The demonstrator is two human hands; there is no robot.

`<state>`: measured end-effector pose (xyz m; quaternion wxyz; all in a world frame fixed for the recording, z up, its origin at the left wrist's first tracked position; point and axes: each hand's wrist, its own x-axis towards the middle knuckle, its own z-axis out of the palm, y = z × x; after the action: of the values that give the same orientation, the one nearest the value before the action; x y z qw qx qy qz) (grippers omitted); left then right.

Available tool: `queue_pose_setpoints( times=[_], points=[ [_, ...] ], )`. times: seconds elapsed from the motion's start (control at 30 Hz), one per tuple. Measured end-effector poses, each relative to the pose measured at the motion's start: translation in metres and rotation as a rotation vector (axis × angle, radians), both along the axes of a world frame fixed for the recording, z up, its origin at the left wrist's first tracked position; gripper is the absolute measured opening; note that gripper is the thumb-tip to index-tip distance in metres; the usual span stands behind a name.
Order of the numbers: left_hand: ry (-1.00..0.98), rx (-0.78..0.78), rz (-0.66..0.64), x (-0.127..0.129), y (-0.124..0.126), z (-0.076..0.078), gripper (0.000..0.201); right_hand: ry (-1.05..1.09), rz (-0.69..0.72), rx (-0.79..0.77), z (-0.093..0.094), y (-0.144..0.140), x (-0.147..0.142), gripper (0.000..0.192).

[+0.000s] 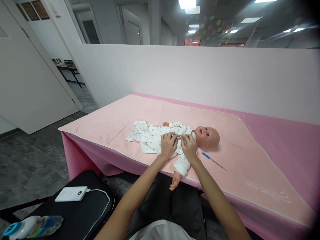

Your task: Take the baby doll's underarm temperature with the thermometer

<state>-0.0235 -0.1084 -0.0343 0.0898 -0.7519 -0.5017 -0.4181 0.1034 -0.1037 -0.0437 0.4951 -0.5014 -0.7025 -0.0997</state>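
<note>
A baby doll (209, 137) lies on its back on the pink cloth, head to the right. It wears a white printed baby outfit (151, 136), whose empty legs spread out to the left. Over the chest, my left hand (169, 144) is closed, its fingertips pinching the front of the outfit. Just right of it, close to the doll's neck, my right hand (189, 145) pinches there too. A thin pale bit, possibly a tie, shows between the fingertips. One doll hand (175, 181) hangs past the table's near edge.
A thin stick with a blue end (206, 155) lies right of my right hand on the pink cloth (105, 116). On a black chair (82, 220) at lower left are a white power bank (71, 194) with a cable and a bottle (32, 226). A wall stands behind the table.
</note>
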Motion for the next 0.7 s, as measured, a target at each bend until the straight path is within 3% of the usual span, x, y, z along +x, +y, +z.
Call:
queue_pose_setpoints(
  times=[0.43, 0.7],
  points=[
    [-0.216, -0.004, -0.039, -0.0029, -0.0005, 0.0004, 0.015, -0.054, 0.021, 0.033, 0.0018, 0.0007, -0.0034, 0.02],
    [-0.136, -0.043, -0.013, -0.0003, -0.0001, 0.0019, 0.012, -0.051, -0.008, 0.05, 0.001, 0.001, -0.0049, 0.017]
  ],
)
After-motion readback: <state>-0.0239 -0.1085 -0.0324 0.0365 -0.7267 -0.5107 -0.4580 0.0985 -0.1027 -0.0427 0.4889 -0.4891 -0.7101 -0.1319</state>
